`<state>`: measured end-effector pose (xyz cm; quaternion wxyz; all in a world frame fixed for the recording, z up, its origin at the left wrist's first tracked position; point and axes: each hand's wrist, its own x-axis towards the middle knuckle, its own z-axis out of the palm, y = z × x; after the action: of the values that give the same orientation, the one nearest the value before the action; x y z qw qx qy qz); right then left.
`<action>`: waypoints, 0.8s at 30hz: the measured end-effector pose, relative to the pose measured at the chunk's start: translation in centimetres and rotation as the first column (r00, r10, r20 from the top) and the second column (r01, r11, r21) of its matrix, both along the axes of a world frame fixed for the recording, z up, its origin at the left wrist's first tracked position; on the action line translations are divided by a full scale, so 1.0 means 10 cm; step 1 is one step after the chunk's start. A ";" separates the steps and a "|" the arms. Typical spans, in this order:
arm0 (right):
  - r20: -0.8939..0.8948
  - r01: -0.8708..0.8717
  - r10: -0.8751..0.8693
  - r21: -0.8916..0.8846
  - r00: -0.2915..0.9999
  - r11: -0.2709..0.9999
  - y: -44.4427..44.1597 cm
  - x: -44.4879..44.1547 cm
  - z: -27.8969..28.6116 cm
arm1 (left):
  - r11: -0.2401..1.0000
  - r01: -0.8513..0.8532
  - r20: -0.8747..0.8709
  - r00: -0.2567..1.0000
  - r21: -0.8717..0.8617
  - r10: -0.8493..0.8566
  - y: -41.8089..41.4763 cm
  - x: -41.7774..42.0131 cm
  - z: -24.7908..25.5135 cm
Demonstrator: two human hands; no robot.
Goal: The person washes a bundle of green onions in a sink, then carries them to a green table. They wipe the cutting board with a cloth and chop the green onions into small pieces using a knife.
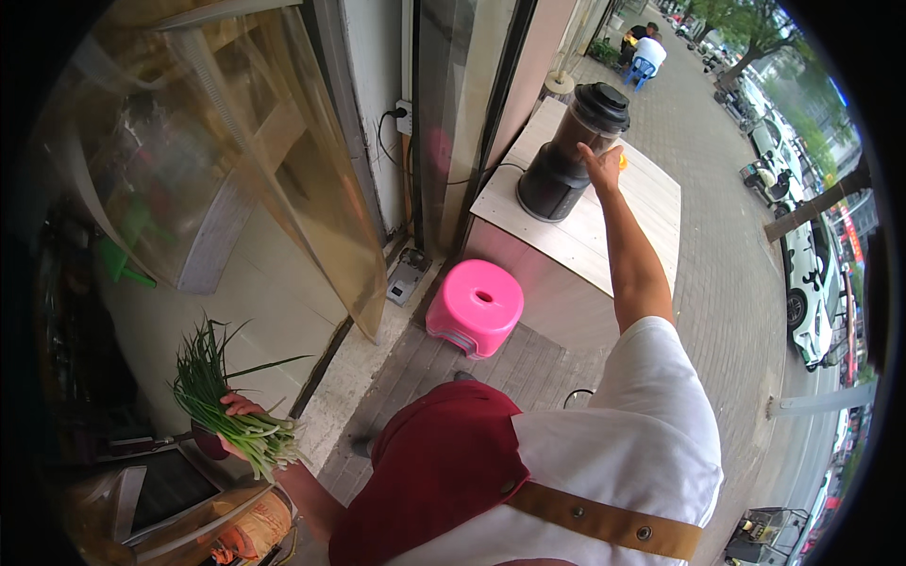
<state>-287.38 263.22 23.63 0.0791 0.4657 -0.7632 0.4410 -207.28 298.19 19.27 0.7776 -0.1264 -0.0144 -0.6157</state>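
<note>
A bunch of green onions (202,382) is held in my left hand (241,405), its dark leaves pointing up and its pale root ends hanging over the wrist. My right arm is stretched out, and my right hand (601,168) grips the side of the clear jar of a blender (555,180). That blender has a black base and a black lid. It stands on a pale wood-grain cabinet (648,187). The far fingers are partly hidden, with a small orange-yellow thing (623,162) beside them.
A pink plastic stool (476,301) stands on the paving against the cabinet. Clear plastic strip curtains (283,177) hang across the doorway at left, above a raised threshold (354,375). The blender's cord (506,165) runs towards a wall power strip (404,117). An orange bag (255,527) lies at lower left.
</note>
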 end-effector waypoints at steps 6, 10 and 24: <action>-0.213 -0.012 0.080 0.301 0.974 0.953 1.16 1.18 -0.94 | 0.992 0.123 -0.007 0.992 -0.001 -0.123 -0.15 1.15 -0.03; 0.002 -0.167 0.268 0.786 0.963 0.595 2.65 2.21 -2.09 | 0.975 0.204 -0.062 0.978 0.086 -0.199 -0.29 1.64 0.31; 0.574 -0.432 0.466 0.817 0.674 -0.382 2.26 5.97 -2.99 | 0.964 -0.047 -0.042 0.997 0.263 0.060 -1.26 3.71 0.36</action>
<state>-227.73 285.79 -6.31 -0.4634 0.6297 -0.5556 -0.2828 -170.14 285.62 22.82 0.8039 -0.0375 0.0831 -0.5878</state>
